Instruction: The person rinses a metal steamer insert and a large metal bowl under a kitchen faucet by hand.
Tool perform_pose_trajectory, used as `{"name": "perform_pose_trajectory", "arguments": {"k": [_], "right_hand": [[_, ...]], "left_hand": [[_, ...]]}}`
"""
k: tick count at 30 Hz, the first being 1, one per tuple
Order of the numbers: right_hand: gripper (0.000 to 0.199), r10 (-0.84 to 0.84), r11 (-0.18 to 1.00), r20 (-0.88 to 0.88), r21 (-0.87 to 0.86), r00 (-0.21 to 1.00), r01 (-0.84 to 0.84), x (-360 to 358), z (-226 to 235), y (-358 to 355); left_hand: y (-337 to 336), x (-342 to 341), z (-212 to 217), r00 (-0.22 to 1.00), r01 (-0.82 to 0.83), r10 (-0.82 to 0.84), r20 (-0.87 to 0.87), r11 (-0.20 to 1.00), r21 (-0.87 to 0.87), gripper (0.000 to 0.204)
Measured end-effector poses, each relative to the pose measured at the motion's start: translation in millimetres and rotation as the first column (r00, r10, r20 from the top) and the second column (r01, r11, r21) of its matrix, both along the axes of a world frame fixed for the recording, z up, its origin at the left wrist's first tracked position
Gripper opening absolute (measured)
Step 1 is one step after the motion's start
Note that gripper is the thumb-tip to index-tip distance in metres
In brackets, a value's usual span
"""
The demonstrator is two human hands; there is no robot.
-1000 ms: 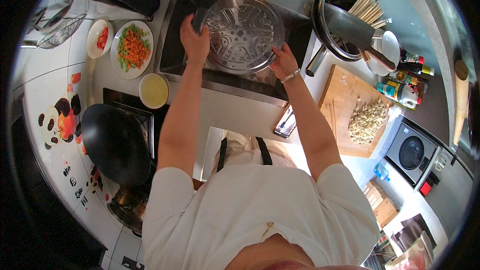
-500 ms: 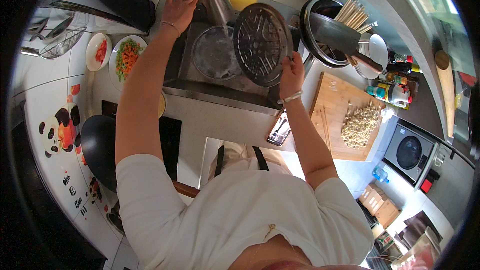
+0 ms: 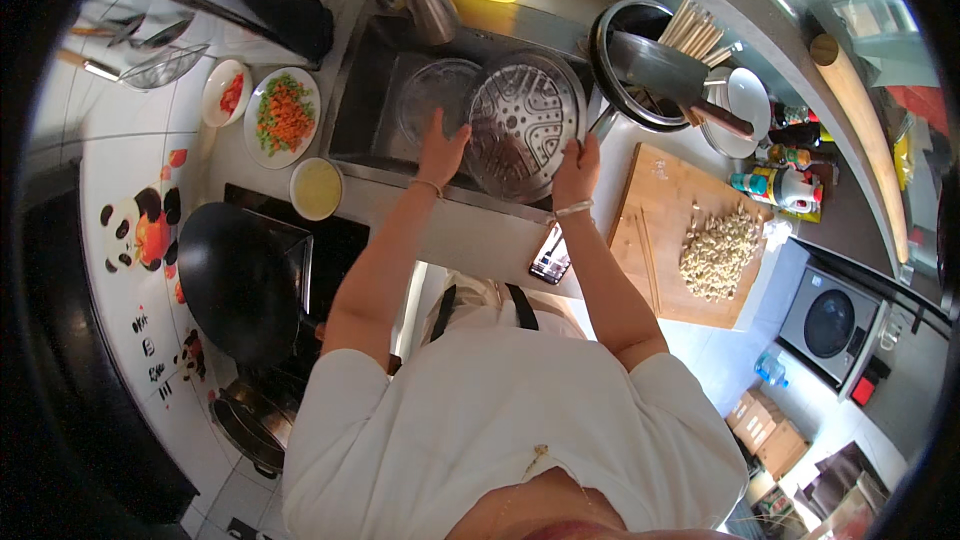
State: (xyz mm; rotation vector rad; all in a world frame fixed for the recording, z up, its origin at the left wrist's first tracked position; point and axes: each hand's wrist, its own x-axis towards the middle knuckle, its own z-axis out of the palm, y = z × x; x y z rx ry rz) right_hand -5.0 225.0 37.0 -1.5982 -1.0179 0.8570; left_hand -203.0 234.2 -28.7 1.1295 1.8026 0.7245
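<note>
1. Your right hand (image 3: 575, 175) is closed on the right-hand rim of the perforated metal disc (image 3: 525, 125), fingers curled at its edge, the same side it gripped half a second ago.
2. Your left hand (image 3: 442, 152) has come away from the faucet (image 3: 425, 5), where it reached half a second ago, and is now down over the near part of the sink (image 3: 365, 90). It is loosely open, with thumb and fingers apart, just beside the disc's left edge; you cannot tell from this view whether it touches the metal.
3. The disc is over the right part of the sink, tilted. Half a second ago its face looked dark and was turned more edge-on; now it shows bright silver, with slots and round holes plain to see.
4. With your left arm drawn in, the plate (image 3: 250, 120) of chopped orange and green pieces and the bowl of yellow contents (image 3: 317, 190) come fully into view, as does more of the wok (image 3: 240, 285).
5. The phone (image 3: 550, 255) lies near your right wrist; the cutting board (image 3: 665, 185) beyond it bears the same heap of pale chopped pieces (image 3: 718, 252) as before.
</note>
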Motion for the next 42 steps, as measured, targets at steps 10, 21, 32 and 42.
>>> {"name": "perform_pose_trajectory", "arguments": {"k": [10,21,32,42], "right_hand": [[0.028,0.173,0.978,-0.554,-0.003,0.814,-0.209,-2,38,-18],[0.031,0.236,0.92,-0.683,-0.073,0.691,-0.386,-33,23,38],[0.026,0.041,0.918,-0.735,-0.24,0.677,-0.315,-16,78,27],[0.059,0.112,0.681,0.874,0.279,0.473,-0.677,103,104,77]], "left_hand": [[-29,-3,35,0.925,-0.191,0.254,0.282,0.954,-0.232,0.087],[2,-69,21,0.962,-0.225,0.212,0.173,0.973,0.056,0.062],[-28,-43,45,0.971,-0.169,0.194,0.14,0.97,-0.174,0.084],[-33,-28,12,0.973,-0.156,0.17,0.158,0.983,-0.096,0.055]]}}
